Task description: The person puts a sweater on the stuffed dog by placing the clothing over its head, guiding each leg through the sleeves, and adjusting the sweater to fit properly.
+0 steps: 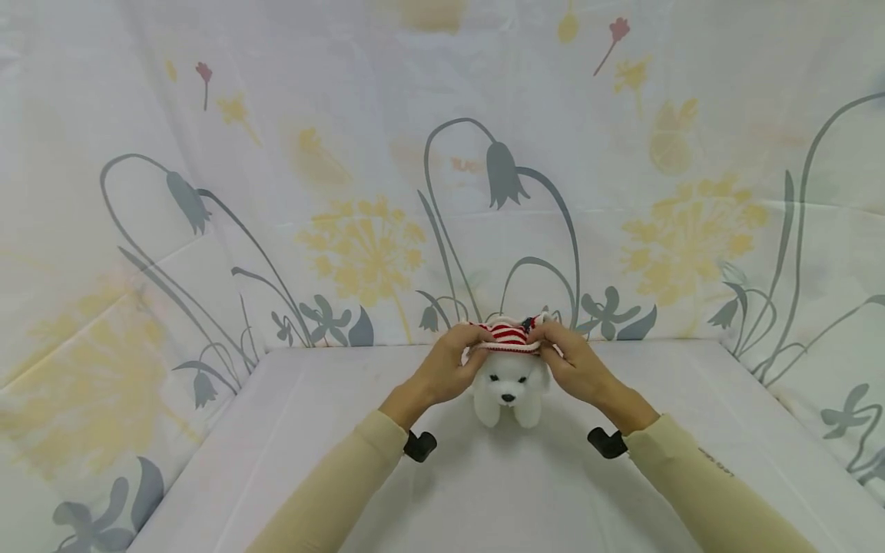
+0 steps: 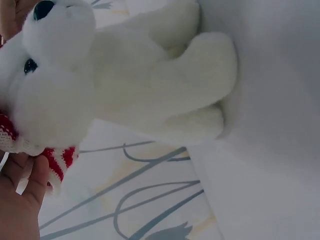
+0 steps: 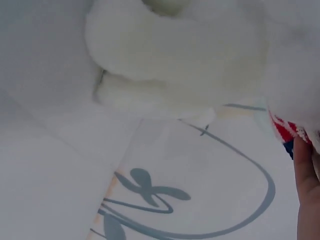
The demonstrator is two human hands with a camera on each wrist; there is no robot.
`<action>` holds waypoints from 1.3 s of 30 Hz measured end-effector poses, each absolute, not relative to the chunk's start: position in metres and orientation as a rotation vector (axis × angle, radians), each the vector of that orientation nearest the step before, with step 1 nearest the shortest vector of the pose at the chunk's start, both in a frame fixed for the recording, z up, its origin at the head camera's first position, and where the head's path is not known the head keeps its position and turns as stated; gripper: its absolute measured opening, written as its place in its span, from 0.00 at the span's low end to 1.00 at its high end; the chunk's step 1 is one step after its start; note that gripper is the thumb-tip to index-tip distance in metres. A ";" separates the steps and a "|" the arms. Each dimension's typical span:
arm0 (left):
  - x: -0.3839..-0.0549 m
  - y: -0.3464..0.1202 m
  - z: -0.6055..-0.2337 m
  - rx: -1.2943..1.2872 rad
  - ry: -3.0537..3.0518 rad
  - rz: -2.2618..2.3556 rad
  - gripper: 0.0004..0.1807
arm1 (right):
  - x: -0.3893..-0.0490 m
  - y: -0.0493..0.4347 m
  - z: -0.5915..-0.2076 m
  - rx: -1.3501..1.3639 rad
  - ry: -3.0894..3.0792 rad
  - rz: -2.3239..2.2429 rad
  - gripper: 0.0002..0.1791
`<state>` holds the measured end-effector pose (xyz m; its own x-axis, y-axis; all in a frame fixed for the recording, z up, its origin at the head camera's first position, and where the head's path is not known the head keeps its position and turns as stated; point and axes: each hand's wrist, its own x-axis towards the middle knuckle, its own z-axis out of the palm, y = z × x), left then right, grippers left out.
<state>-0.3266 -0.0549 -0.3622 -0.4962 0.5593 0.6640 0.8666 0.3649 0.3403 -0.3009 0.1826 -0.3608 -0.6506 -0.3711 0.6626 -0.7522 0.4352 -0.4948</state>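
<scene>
A white plush dog stands on the white surface, facing the camera, with dark eyes and a dark nose. Over the top of its head lies a red-and-white striped knit garment with a pale rim and a small navy part. My left hand pinches the rim at the left of the head, thumb below and fingers above. At the other side my right hand grips the opposite edge. In the left wrist view the dog shows sideways; in the right wrist view the garment is partly cut off.
A white tabletop stretches around the dog. Behind and beside it hangs a pale cloth printed with grey and yellow flowers. Black devices sit at both wrists, by the beige sleeves.
</scene>
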 end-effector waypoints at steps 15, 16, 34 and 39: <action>-0.328 -0.062 -0.369 -1.280 -2.391 -0.699 0.49 | -0.324 0.177 -0.377 1.160 -2.355 0.834 0.57; -0.329 -0.062 -0.369 -1.281 -2.398 -0.675 0.51 | -0.325 0.177 -0.377 1.165 -2.360 0.810 0.58; -0.329 -0.060 -0.379 -1.260 -2.310 -0.734 0.45 | -0.331 0.186 -0.401 1.201 -2.031 0.733 0.43; -0.331 -0.058 -0.381 -1.246 -2.245 -0.729 0.40 | -0.333 0.186 -0.404 1.230 -1.851 0.632 0.31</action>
